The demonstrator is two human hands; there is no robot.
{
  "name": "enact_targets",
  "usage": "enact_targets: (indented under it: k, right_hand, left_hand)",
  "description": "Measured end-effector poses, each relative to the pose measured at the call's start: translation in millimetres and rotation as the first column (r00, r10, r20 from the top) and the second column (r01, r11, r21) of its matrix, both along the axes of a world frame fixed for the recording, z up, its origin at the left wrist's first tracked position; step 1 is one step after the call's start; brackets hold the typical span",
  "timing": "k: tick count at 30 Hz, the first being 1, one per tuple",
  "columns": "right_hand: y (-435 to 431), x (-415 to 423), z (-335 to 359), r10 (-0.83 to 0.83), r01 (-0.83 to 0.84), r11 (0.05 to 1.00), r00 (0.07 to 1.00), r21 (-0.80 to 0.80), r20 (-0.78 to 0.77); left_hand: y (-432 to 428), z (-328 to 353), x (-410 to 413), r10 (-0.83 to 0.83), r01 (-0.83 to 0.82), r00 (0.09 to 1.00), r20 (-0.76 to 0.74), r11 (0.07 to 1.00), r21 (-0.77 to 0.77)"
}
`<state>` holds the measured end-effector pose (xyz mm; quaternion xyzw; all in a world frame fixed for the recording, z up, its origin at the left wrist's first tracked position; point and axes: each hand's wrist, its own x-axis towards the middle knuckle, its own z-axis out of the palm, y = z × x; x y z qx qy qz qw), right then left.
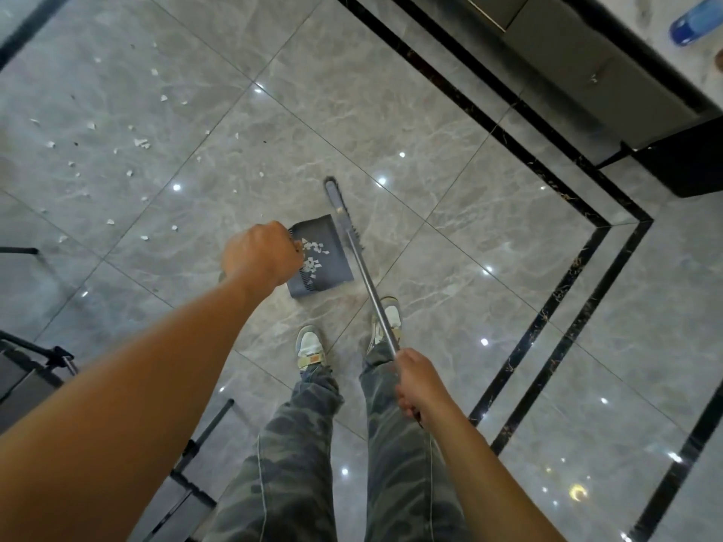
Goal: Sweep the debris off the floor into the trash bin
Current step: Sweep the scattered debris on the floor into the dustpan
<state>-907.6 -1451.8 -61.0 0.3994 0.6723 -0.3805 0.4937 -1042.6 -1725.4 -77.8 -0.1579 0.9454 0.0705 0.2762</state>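
Here, outstretched left hand [260, 258] fists the dustpan [339, 264] (scraps [313, 256] inside); bent right hand [416, 385] grips the broom [336, 199] pole.

I see left hand [260, 258] fisted round the dustpan [332, 236] handle, white scraps [313, 256] lying in the pan, right hand [416, 383] gripping the broom [362, 267] pole, broom head against the pan's right edge, more debris [141, 142] scattered on the floor [450, 111] upper left

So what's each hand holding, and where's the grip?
Right hand grips the broom near its handle's top. Left hand fists over the dustpan, apparently its handle, hidden beneath.
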Motion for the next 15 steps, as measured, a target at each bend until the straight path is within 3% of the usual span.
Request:
enact_targets:
  k: [6, 10, 15]
  right_hand:
    - [7, -41, -17, 0.074, -0.065, 0.995, 0.99, 0.076, -0.119]
    - [-12, -51, -40, -0.003, 0.003, 1.0, 1.0, 0.0, 0.02]
    - [-10, -31, -15, -0.041, 0.057, 0.993, 0.988, -0.107, 0.151]
  left_hand:
    - [-1, 3, -1, 0.015, -0.015, 1.0, 0.001, 1.0, 0.012]
    - [0, 4, 1, 0.034, -0.034, 0.999, 0.009, 0.999, 0.014]
    - [-1, 1, 2, 0.045, -0.045, 0.999, 0.019, 0.999, -0.014]
